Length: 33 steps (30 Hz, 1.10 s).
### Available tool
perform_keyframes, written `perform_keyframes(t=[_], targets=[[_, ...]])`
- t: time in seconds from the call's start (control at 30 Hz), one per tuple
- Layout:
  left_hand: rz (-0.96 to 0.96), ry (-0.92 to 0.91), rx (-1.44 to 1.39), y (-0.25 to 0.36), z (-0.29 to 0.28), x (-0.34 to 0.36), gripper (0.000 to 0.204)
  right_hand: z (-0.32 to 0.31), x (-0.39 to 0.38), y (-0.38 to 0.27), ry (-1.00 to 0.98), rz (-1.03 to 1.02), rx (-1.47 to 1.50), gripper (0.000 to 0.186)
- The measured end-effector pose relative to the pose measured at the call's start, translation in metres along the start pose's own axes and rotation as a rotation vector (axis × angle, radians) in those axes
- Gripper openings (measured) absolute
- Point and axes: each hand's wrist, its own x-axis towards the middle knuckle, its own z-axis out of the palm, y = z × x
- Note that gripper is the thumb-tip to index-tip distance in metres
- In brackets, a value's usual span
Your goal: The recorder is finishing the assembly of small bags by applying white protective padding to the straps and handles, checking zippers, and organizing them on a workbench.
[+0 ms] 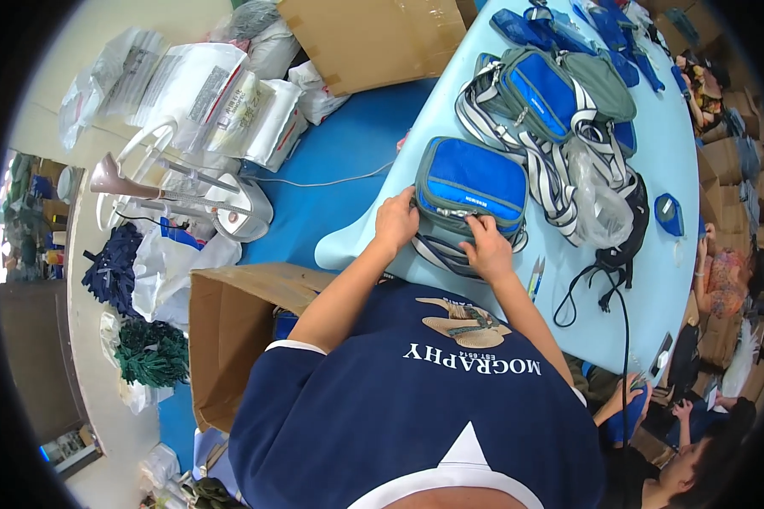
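Note:
A blue and grey zipped bag [471, 170] lies on the pale blue table [356, 246] in front of me, its striped strap [437, 254] beneath its near side. My left hand [396, 219] grips the bag's left edge. The fingers of my right hand [484, 246] are curled at the zipper along the bag's near side, pinching around the pull. A small cutting tool [536, 277] lies right of that hand.
More blue bags [543, 97], clear plastic [598, 204] and black cords [611, 271] lie rightward. An open carton [216, 348], garment steamer [238, 208] and white parcels [178, 93] are leftward. Co-workers [688, 458] work at the right.

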Motion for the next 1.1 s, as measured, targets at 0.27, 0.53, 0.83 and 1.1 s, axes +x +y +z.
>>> perform_keyframes(t=[0.27, 0.53, 0.83, 1.1], targets=[[0.097, 0.006, 0.085, -0.007, -0.004, 0.011, 0.023, -0.002, 0.006, 0.0, 0.108, -0.011, -0.101, 0.021], [0.219, 0.185, 0.222, -0.012, -0.001, 0.01, 0.01, -0.015, -0.021, 0.037, 0.472, 0.121, -0.157, 0.012], [0.318, 0.182, 0.129, 0.038, -0.009, 0.01, 0.034, -0.016, -0.039, 0.082, 0.439, 0.453, -0.037, 0.017], [0.706, -0.024, 0.132, 0.085, 0.029, 0.009, 0.027, -0.014, -0.037, 0.081, 0.386, 0.677, -0.061, 0.009]])
